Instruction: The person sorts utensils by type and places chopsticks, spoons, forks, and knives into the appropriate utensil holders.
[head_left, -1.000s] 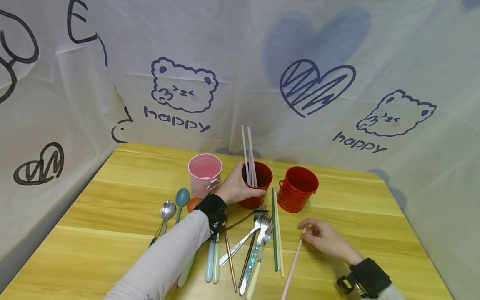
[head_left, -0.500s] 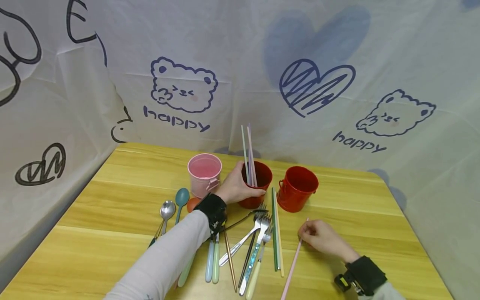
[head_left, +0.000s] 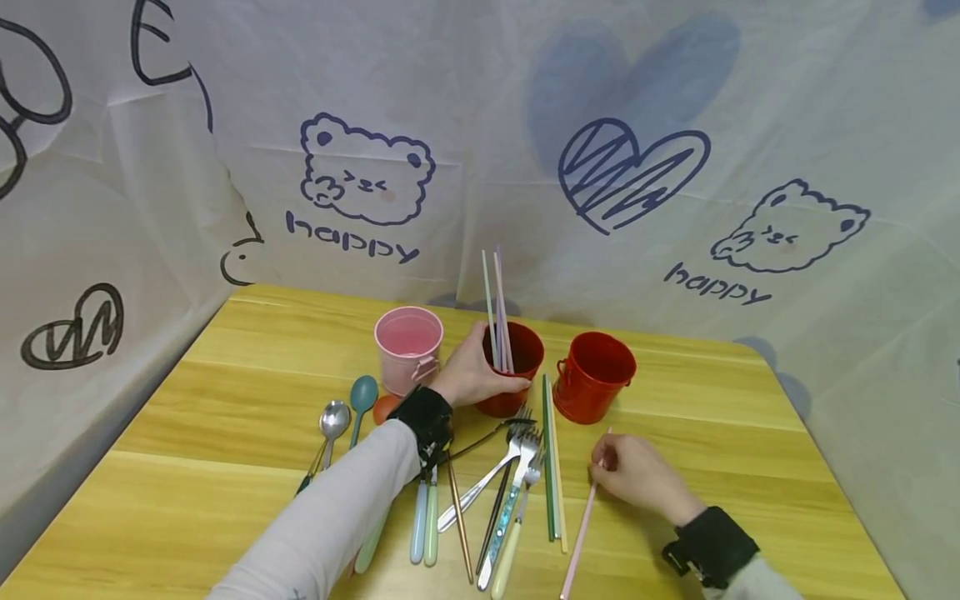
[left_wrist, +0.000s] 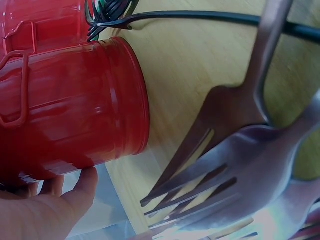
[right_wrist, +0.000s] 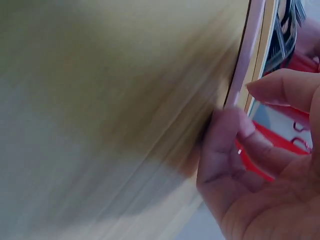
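In the head view, my left hand (head_left: 474, 375) grips the side of a red bucket (head_left: 501, 407); several pale chopsticks (head_left: 501, 321) stand in it. The left wrist view shows the fingers at the bucket's wall (left_wrist: 75, 110), with forks (left_wrist: 235, 165) close by. To the right, my right hand (head_left: 637, 475) pinches a thin pink chopstick (head_left: 577, 546) near its far end, the stick lying along the table toward the front edge. In the right wrist view its fingers curl at the pink chopstick (right_wrist: 245, 55).
A second red bucket (head_left: 588, 396) stands right of the held one, a pink bucket (head_left: 405, 367) left. Green and yellow chopsticks (head_left: 555, 467) lie between the hands. Forks (head_left: 517, 467) lie in front of the left hand; spoons (head_left: 334, 421) lie further left. A white cloth (head_left: 480, 208) hangs behind.
My right hand has closed its fingers on the pink chopstick and shifted slightly left, the stick's far end moving with it. The left hand and its bucket hold still.
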